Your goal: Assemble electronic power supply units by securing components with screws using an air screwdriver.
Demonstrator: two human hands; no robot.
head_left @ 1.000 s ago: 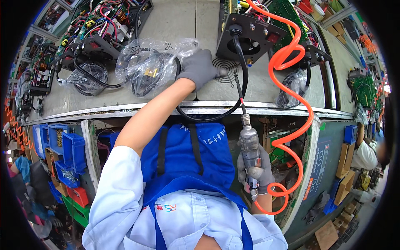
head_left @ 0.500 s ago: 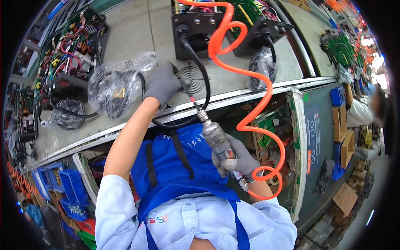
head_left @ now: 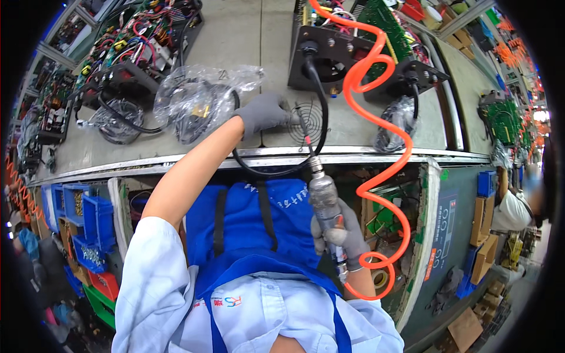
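My right hand point(head_left: 344, 232), in a grey glove, is wrapped round an air screwdriver point(head_left: 325, 197). An orange coiled air hose point(head_left: 385, 200) joins its lower end. The long thin bit points away from me over the bench edge. Its tip is beside the fingertips of my left hand point(head_left: 262, 115), also gloved in grey. Those fingers are closed together, and what they hold at the tip is too small to make out. Just right of them a round wire fan guard point(head_left: 315, 120) lies on the bench. A black power cable point(head_left: 321, 97) loops around the guard's right side.
Behind the guard stands a black metal housing point(head_left: 299, 56) with a fan opening. A green circuit board point(head_left: 385, 32) and a bagged cable point(head_left: 394, 126) are to its right. Another bagged cable point(head_left: 197, 109) lies left of my left hand, near open electronic units point(head_left: 138, 44). Blue bins point(head_left: 97, 220) hang below left.
The view has shifted, so the bench appears farther right. The screwdriver stands more upright, its bit still beside my left fingertips. Both hands keep their grips.
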